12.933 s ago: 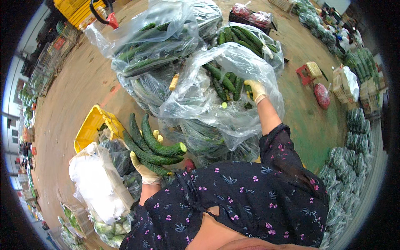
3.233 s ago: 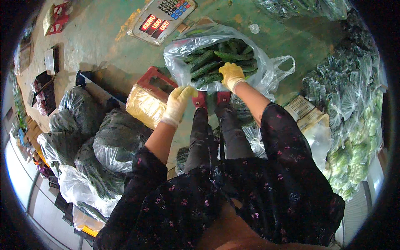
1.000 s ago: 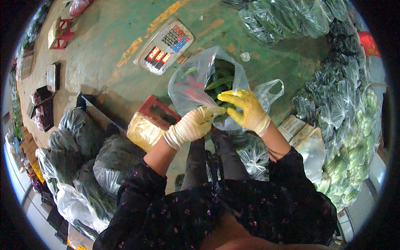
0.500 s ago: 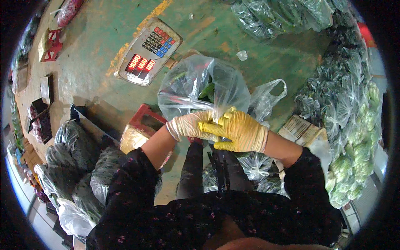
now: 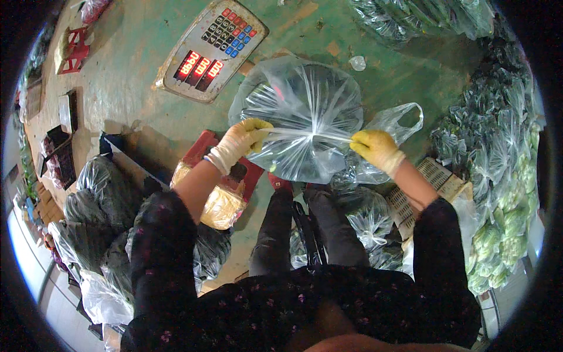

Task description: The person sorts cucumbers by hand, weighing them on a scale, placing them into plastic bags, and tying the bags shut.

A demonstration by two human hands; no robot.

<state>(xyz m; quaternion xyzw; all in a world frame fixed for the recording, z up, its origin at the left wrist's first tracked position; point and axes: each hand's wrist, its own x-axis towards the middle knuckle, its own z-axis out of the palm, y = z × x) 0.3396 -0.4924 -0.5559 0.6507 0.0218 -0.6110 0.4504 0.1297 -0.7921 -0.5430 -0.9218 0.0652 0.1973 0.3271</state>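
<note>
A large clear plastic bag (image 5: 314, 94) stands in front of my legs, its gathered mouth twisted together at the middle. Dark contents show faintly through the film. My left hand (image 5: 249, 138), in a yellow and white glove, is closed on one stretched end of the bag's mouth. On the other side my right hand (image 5: 375, 149), gloved alike, grips the opposite end, so the plastic is pulled taut between them. Beside the right hand lies a smaller clear bag (image 5: 402, 126) with a loop handle. The digital scale display (image 5: 214, 50) with lit red digits is just beyond the bag.
Filled plastic bags (image 5: 97, 217) are heaped at the left. Bagged green vegetables (image 5: 498, 229) are piled along the right, with more bags (image 5: 422, 20) at the far right. A red stool (image 5: 249, 176) and a slotted crate (image 5: 416, 190) flank my legs.
My hands were together at the bag's bunched neck; now they are drawn apart to left and right, each with an end of the plastic. The bag's top is now closed in pleats.
</note>
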